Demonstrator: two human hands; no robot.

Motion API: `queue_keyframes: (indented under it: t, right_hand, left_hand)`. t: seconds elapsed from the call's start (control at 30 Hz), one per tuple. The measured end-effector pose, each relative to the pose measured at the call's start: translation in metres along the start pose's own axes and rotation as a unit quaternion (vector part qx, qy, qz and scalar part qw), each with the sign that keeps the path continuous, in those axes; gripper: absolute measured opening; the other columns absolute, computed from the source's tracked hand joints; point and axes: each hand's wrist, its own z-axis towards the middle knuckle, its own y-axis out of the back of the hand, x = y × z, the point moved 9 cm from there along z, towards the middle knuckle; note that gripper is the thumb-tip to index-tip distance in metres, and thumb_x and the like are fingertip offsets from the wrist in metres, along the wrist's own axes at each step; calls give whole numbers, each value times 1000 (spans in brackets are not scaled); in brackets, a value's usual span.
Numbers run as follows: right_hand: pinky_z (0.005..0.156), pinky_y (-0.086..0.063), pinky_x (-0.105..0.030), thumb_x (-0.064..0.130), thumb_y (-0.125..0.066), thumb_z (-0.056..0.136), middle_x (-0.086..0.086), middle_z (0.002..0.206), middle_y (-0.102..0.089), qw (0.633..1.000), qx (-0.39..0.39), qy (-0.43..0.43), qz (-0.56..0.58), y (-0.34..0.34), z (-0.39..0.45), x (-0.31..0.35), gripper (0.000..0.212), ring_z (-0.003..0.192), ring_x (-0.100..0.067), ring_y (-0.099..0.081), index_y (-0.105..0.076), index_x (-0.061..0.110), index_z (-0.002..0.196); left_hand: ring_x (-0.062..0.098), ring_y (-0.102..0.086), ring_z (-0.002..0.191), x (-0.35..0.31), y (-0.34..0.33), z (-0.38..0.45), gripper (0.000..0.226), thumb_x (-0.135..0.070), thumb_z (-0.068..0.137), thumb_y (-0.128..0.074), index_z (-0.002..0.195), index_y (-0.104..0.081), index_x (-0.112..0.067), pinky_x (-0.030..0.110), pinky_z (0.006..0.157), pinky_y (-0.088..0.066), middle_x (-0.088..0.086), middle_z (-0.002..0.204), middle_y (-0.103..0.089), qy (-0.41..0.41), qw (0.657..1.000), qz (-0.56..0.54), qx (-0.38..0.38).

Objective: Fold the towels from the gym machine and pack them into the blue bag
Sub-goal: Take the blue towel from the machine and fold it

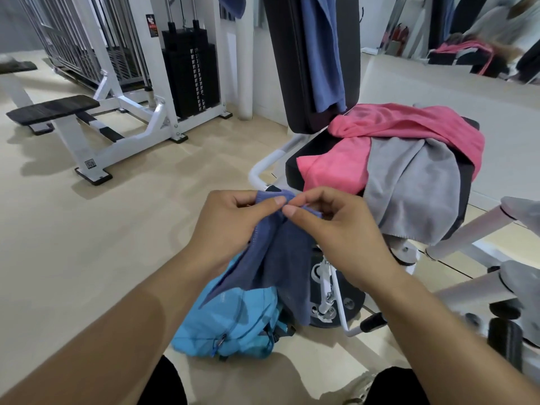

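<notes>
Both hands, left [230, 220] & right [330, 226], pinch top edge of blue towel [280, 252], hanging over bag [230, 323] on floor. Prob. light, limp, non-slip; best held by corners.

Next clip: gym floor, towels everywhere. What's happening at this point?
A person holds a dark blue towel up by its top edge, the left hand and right hand pinching it close together above the blue bag on the floor. A pink towel and a grey towel lie unfolded on the machine's seat, and another blue towel hangs over the backrest.
</notes>
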Motion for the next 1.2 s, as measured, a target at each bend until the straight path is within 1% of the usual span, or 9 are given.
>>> queue_keyframes:
  t: [0.07, 0.13, 0.23, 0.33, 0.5, 0.6, 0.7, 0.87, 1.2]
  right_hand:
    - [81, -58, -52, 19, -78, 88, -13, 83, -72, 999, 18, -11, 32, -5, 0, -2, 6, 76, -26, -70, -74, 15, 91]
    - [84, -59, -54, 12, -76, 88, -16, 84, -72, 996, 61, -36, 62, -9, 0, -5, 11, 78, -27, -70, -74, 13, 99]
    - [93, -59, -46, -6, -69, 89, -6, 96, -76, 986, 140, -62, 60, -12, -1, -8, 29, 90, -28, -75, -69, 10, 113]
    - [92, -59, -30, -19, -59, 88, -1, 104, -77, 983, 177, -51, 24, -15, -4, -8, 42, 98, -18, -75, -67, 11, 117]
    - [78, -60, -27, 16, -79, 87, 10, 83, -78, 993, 74, 32, -84, -7, -1, 1, 13, 80, -4, -74, -74, 22, 96]
    - [67, -52, -18, 28, -80, 85, 13, 77, -72, 984, 23, 80, -160, 0, 1, 7, 6, 74, -3, -68, -74, 27, 85]
    - [73, -43, -14, 30, -77, 87, 14, 86, -64, 969, 25, 114, -216, 1, 6, 10, 7, 83, -5, -61, -71, 27, 85]
    - [86, -40, -20, 32, -68, 93, 19, 94, -61, 953, 42, 145, -262, -2, 6, 11, 6, 98, -7, -51, -64, 28, 92]
    - [71, -43, -16, 26, -68, 95, 13, 88, -66, 963, 40, 133, -229, 1, 6, 12, 3, 87, -4, -59, -68, 29, 95]
  left_hand:
    - [11, -70, 72, 1, -3, -1, 14, -12, 90, -72, 99, -82, -12, 19, 58, -51, 5, 84, -79, 6, 1000, -4, 5]
    - [16, -72, 76, 2, -3, -1, 15, -11, 91, -70, 101, -81, -12, 22, 60, -55, 9, 88, -80, 12, 1000, -5, 14]
    - [21, -72, 80, 2, 0, 0, 16, -9, 92, -69, 102, -81, -12, 26, 65, -59, 18, 93, -78, 22, 999, -16, 16]
    - [19, -72, 80, 2, 2, 0, 15, -8, 91, -69, 101, -81, -10, 21, 61, -55, 16, 93, -79, 23, 1000, -15, 8]
    - [19, -74, 79, 5, -5, -2, 14, -9, 92, -69, 95, -82, -16, 29, 67, -60, 11, 89, -79, 29, 999, -7, 32]
    - [14, -74, 77, 2, -11, -3, 17, -5, 94, -66, 98, -80, -14, 25, 66, -60, 8, 89, -80, 18, 999, -16, 49]
    - [14, -72, 76, 1, -11, -3, 18, -5, 95, -65, 99, -80, -14, 25, 65, -60, 10, 90, -79, 16, 999, -11, 47]
    - [16, -67, 74, 2, -9, -3, 14, -8, 93, -67, 96, -80, -13, 23, 59, -56, 10, 85, -77, 15, 999, -14, 45]
    - [19, -67, 76, -2, -14, -4, 23, -21, 97, -60, 96, -81, -10, 29, 65, -55, 16, 91, -76, 6, 997, 7, 82]
